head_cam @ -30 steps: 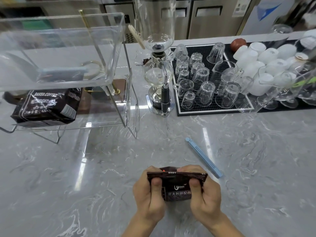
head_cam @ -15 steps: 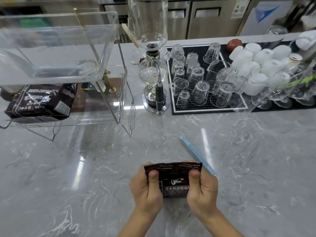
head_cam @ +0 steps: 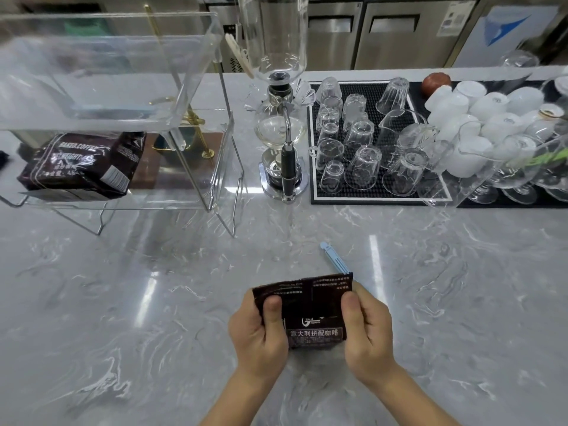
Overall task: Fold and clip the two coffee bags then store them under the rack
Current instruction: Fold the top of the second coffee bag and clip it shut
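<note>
Centrally, small dark brown foil coffee bag [head_cam: 310,312] being held upright on grey marble counter [head_cam: 123,302], near edge; top flap being pinned down by thumbs, left hand [head_cam: 261,330] and right hand [head_cam: 365,330] closed around sides, keeping fold tight. Pale blue plastic clip [head_cam: 333,258] lying just behind, within reach. Second dark bag [head_cam: 83,164] being stored already under clear acrylic rack [head_cam: 129,81].

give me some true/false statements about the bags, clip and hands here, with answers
1. Both hands hold the small coffee bag. True: the left hand and right hand pinch its top edge.
2. The blue clip is fastened on that bag. False: it lies on the counter behind it.
3. A second bag lies under the clear rack. True.
4. The glasses stand left of the rack. False: they are to its right, on a black mat.
</note>
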`<action>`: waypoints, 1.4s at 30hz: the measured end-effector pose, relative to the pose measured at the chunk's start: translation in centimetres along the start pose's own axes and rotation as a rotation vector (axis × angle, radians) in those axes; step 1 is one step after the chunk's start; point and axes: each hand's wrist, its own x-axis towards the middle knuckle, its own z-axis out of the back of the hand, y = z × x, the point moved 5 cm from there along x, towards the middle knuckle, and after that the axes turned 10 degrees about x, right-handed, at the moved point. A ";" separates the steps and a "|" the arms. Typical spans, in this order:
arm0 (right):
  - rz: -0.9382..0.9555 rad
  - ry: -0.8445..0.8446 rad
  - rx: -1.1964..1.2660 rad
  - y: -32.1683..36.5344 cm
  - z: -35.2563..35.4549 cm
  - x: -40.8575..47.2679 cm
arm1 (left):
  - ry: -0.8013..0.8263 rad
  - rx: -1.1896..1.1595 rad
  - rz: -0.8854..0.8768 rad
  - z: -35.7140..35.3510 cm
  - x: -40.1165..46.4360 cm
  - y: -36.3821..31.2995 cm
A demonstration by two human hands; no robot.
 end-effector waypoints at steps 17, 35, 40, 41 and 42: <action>-0.187 0.028 -0.988 -5.6 6.2 1.5 | 0.005 -0.014 -0.027 0.1 0.0 0.0; -0.431 -0.264 -0.249 -0.1 5.0 1.3 | 0.195 -0.041 0.009 0.1 1.9 0.4; -0.441 -0.349 -0.088 1.8 3.7 0.5 | 0.262 -0.076 -0.007 0.2 2.2 0.3; -0.448 -0.366 -0.047 2.1 3.5 0.4 | 0.268 -0.090 -0.005 0.2 2.2 0.3; -0.457 -0.385 -0.006 2.2 3.3 0.2 | 0.275 -0.103 -0.004 0.3 2.2 0.3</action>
